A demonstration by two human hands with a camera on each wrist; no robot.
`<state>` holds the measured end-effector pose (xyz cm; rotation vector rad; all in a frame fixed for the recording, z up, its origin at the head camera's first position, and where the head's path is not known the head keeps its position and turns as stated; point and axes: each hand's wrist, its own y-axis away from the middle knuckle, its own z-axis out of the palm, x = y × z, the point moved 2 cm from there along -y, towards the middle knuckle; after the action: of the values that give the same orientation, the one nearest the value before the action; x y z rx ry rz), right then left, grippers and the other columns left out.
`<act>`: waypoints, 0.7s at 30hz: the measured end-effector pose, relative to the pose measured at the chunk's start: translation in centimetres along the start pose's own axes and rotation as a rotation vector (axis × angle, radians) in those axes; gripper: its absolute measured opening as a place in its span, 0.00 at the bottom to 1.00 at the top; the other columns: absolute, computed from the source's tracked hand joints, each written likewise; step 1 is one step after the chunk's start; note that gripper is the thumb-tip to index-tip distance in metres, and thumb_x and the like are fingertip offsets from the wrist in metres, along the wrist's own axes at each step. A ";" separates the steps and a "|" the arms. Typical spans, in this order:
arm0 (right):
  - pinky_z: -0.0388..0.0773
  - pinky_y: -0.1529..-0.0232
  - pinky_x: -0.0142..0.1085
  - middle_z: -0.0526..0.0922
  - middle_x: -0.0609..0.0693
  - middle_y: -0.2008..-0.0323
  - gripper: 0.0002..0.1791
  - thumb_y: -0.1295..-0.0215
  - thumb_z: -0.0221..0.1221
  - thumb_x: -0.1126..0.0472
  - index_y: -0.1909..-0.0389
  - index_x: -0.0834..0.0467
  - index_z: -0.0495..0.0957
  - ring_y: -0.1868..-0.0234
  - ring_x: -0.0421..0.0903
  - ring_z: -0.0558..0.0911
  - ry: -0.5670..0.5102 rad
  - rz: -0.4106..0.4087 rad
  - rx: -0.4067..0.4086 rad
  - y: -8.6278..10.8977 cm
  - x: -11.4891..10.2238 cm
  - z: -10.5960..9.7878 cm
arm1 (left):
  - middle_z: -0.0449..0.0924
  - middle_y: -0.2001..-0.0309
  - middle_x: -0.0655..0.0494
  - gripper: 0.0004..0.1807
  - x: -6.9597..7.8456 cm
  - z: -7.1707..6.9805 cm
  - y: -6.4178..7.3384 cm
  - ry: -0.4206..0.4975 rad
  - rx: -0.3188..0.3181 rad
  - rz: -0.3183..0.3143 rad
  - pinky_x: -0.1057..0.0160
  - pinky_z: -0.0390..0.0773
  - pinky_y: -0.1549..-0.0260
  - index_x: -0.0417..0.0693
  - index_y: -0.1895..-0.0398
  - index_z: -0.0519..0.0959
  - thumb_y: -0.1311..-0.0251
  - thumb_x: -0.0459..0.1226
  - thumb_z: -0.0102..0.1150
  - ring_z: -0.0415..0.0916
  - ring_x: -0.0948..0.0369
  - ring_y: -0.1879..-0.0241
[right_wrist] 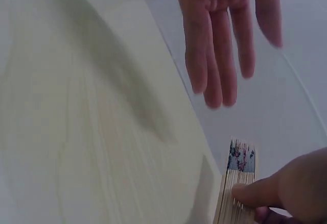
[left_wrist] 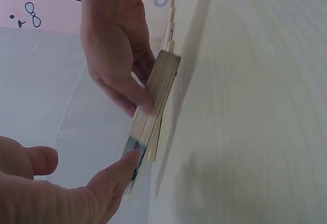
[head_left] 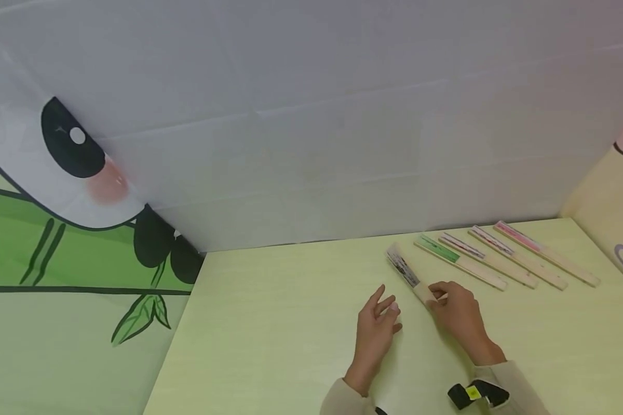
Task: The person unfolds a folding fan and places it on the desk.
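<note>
My right hand [head_left: 457,311] pinches a folded fan [head_left: 406,270] by its bare wooden sticks, thumb on one side. The fan tilts up and away to the left, and its far part carries a dark pattern on pale cloth or paper. In the right wrist view the stacked ribs of the fan [right_wrist: 240,175] show beside the thumb. To the left of the fan, my left hand [head_left: 376,334] has its fingers spread and loosely bent, holding nothing. From the right wrist camera, the left hand [right_wrist: 219,35] appears with fingers extended.
Several more folded fans lie slanted side by side at the back right of the pale yellow table [head_left: 254,323], among them a green one [head_left: 441,249] and a pink one [head_left: 519,234]. A grey-white wall [head_left: 311,144] rises behind the table's back edge. Cartoon panels flank both sides.
</note>
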<state>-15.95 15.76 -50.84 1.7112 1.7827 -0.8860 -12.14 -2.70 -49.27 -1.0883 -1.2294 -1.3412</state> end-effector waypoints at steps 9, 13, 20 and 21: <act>0.85 0.68 0.37 0.89 0.57 0.59 0.15 0.36 0.71 0.68 0.49 0.68 0.85 0.61 0.55 0.92 -0.205 0.051 -0.070 2.3 -3.9 0.6 | 0.81 0.47 0.41 0.23 -0.5 0.3 -0.2 0.084 0.083 -0.022 0.56 0.90 0.58 0.27 0.32 0.72 0.27 0.28 0.60 0.86 0.56 0.58; 0.85 0.68 0.35 0.88 0.56 0.59 0.15 0.36 0.72 0.68 0.49 0.68 0.85 0.61 0.55 0.91 -0.279 0.052 -0.090 2.8 -4.9 0.8 | 0.80 0.50 0.43 0.21 -0.6 0.1 -0.2 0.102 0.092 -0.037 0.57 0.90 0.57 0.25 0.36 0.74 0.27 0.28 0.60 0.83 0.62 0.62; 0.82 0.69 0.33 0.86 0.55 0.59 0.16 0.36 0.72 0.69 0.49 0.68 0.85 0.61 0.53 0.91 -0.333 0.083 -0.131 3.3 -5.3 1.1 | 0.81 0.54 0.45 0.19 -0.7 -0.2 0.0 0.125 0.109 -0.073 0.62 0.88 0.62 0.26 0.38 0.77 0.30 0.27 0.62 0.82 0.64 0.66; 0.82 0.69 0.33 0.86 0.55 0.59 0.16 0.36 0.72 0.69 0.49 0.68 0.84 0.61 0.52 0.91 -0.336 0.088 -0.139 3.4 -5.3 1.2 | 0.81 0.54 0.46 0.19 -0.7 -0.3 0.0 0.127 0.108 -0.075 0.62 0.88 0.62 0.27 0.39 0.77 0.30 0.27 0.62 0.82 0.64 0.66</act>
<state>-12.28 11.33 -47.99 1.4440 1.4988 -0.9265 -12.04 -2.90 -50.01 -0.8765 -1.2438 -1.3627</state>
